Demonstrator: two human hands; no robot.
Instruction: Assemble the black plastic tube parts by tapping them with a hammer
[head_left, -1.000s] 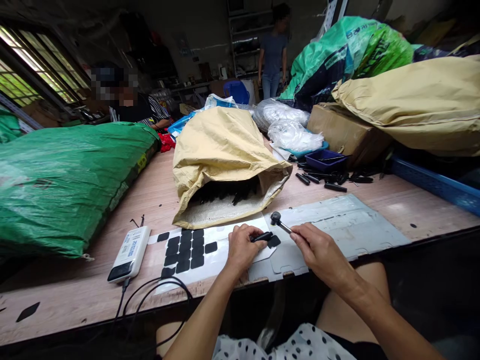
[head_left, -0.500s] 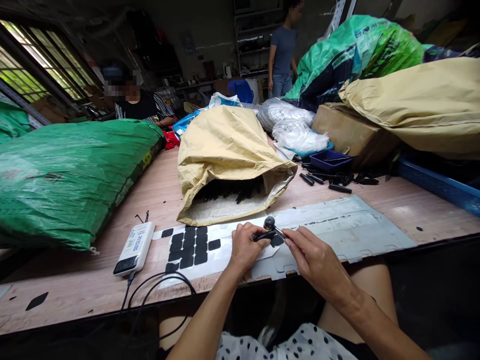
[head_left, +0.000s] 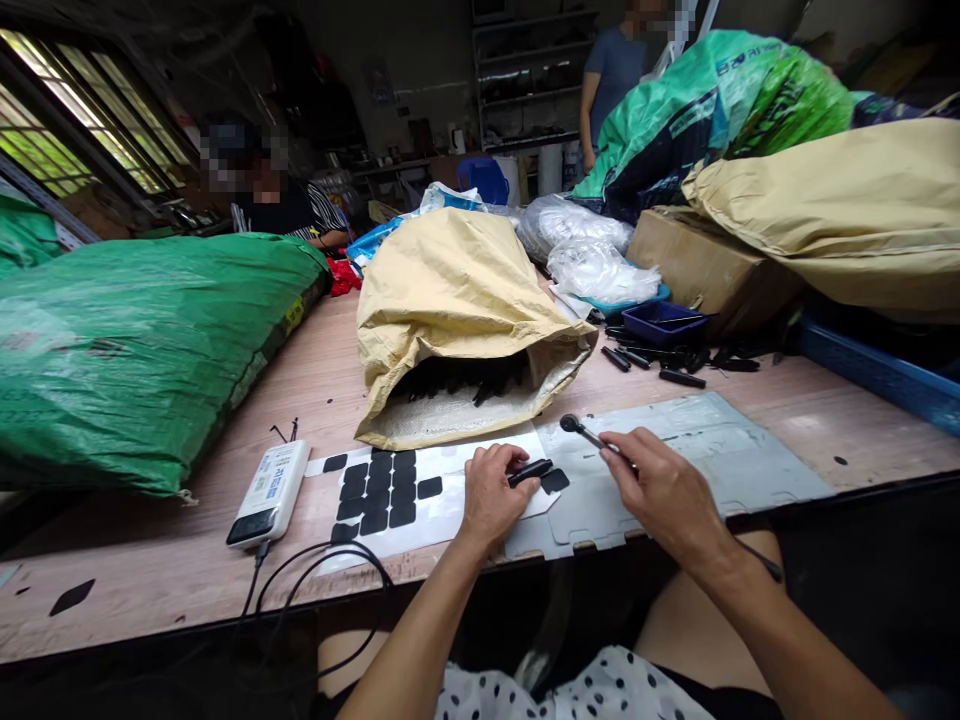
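Note:
My left hand is closed around a short black cylindrical handle, held just above the right end of a white sheet. Several black rounded-square pads lie on that sheet, and a single pad sits just right of the handle's tip. In my right hand is a long metal tool with a round dark head, pointing up and left. Its head is apart from the black handle. Under both hands, a grey flat board reaches to the table's front edge.
A beige sack with black pieces inside opens toward me. To its left are a green sack and a white power bank with a cable. Loose black handles lie near a purple tray. Two other people are beyond.
My right hand has moved right and lifted the tool's head away from the black handle. My left hand stays in place. The standing person has shifted to the right.

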